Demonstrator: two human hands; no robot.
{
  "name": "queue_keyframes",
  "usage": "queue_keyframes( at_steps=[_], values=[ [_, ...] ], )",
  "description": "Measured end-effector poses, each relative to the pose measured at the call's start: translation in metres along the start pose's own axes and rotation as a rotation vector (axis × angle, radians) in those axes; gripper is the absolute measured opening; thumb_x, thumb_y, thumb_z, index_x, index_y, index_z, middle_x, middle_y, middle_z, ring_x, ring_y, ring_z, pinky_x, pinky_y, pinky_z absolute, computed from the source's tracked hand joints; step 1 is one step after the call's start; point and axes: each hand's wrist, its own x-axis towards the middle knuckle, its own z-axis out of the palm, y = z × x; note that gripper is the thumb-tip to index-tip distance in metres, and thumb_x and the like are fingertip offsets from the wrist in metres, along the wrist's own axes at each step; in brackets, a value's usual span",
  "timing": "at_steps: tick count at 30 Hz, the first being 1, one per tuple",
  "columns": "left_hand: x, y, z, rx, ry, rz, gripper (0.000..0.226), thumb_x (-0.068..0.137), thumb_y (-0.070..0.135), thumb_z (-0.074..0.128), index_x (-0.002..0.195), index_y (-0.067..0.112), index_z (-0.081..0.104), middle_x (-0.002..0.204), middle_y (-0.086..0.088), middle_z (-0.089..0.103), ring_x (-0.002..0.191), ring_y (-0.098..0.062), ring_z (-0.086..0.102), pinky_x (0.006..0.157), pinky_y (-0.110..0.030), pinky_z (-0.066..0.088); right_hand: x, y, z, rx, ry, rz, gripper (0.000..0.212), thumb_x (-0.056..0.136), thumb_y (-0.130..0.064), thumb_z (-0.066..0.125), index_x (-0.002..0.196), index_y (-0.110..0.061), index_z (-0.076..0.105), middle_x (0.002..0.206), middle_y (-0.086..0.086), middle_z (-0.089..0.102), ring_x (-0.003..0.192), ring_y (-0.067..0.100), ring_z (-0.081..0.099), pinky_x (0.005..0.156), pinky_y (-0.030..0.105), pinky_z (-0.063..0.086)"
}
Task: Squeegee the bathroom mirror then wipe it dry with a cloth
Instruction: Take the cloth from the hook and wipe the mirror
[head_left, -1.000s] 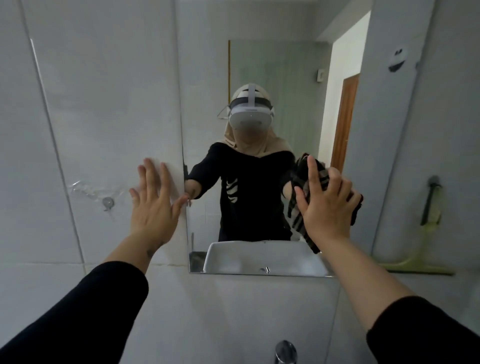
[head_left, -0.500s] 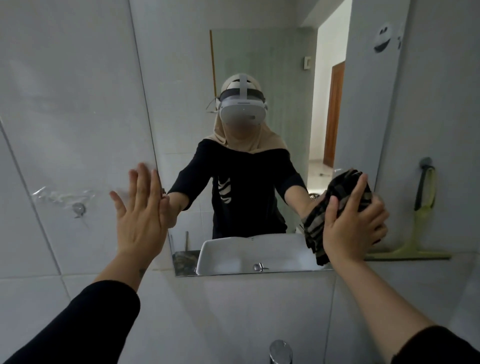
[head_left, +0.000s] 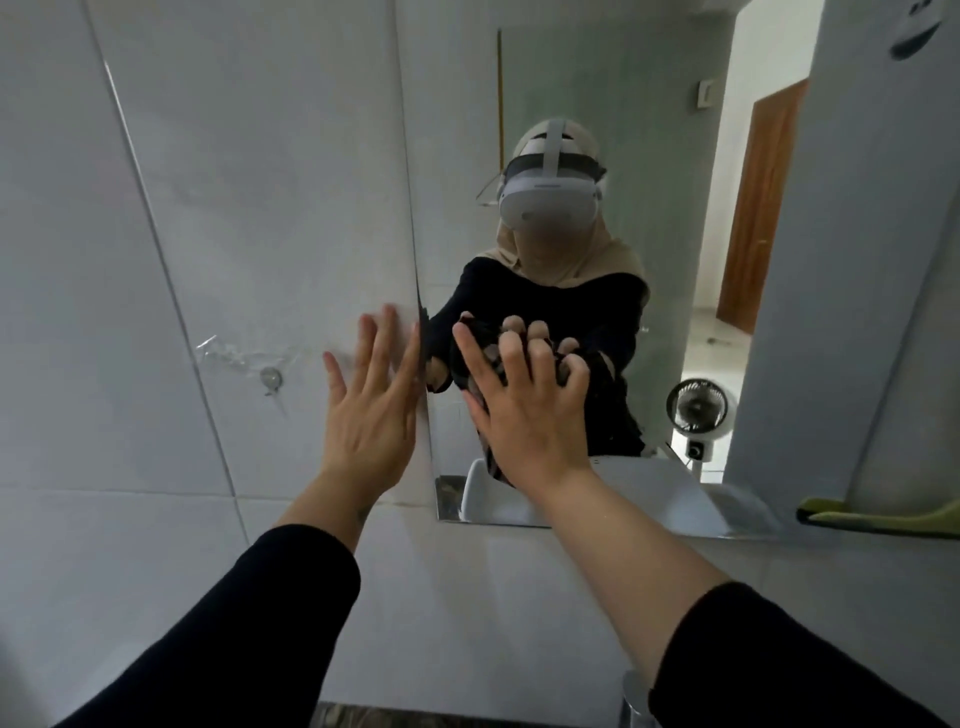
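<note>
The bathroom mirror (head_left: 675, 130) hangs on the tiled wall ahead of me. My right hand (head_left: 524, 410) presses a dark checked cloth (head_left: 491, 457) flat against the lower left part of the glass; most of the cloth is hidden under my palm. My left hand (head_left: 371, 410) lies flat with fingers spread on the wall tile, right at the mirror's left edge. A green squeegee (head_left: 878, 514) rests at the far right, level with the mirror's bottom edge; only its blade end shows.
A small metal hook (head_left: 270, 378) with torn tape sits on the tile left of my left hand. A chrome tap top (head_left: 636, 701) shows at the bottom edge. The mirror reflects a person, a white basin and a small fan.
My right hand has swept the cloth from the mirror's lower right across to its lower left. My left hand stays on the wall by the mirror's edge.
</note>
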Motion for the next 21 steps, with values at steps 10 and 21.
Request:
queue_keyframes(
  at_steps=[10,21],
  values=[
    [-0.022,-0.003,0.014,0.07,-0.05,-0.049,0.062,0.098,0.026,0.026,0.15,0.02,-0.007,0.157,-0.004,-0.015,0.145,-0.025,-0.015,0.11,-0.067,0.004,-0.036,-0.029,0.018,-0.051,-0.028,-0.221,0.072,0.091,-0.047,0.048,0.151,-0.028,0.014,0.124,0.008,0.032,0.108,0.027,0.037,0.089,0.048,0.032],
    [-0.034,0.006,0.018,0.23,-0.209,-0.094,0.068,0.096,0.042,0.02,0.145,0.018,-0.021,0.152,-0.004,-0.033,0.14,-0.023,-0.03,0.11,-0.065,-0.002,-0.063,0.065,0.009,-0.084,-0.038,-0.048,0.066,0.09,-0.052,0.044,0.149,-0.031,0.022,0.121,0.009,0.032,0.103,0.028,0.037,0.084,0.047,0.034]
  ],
)
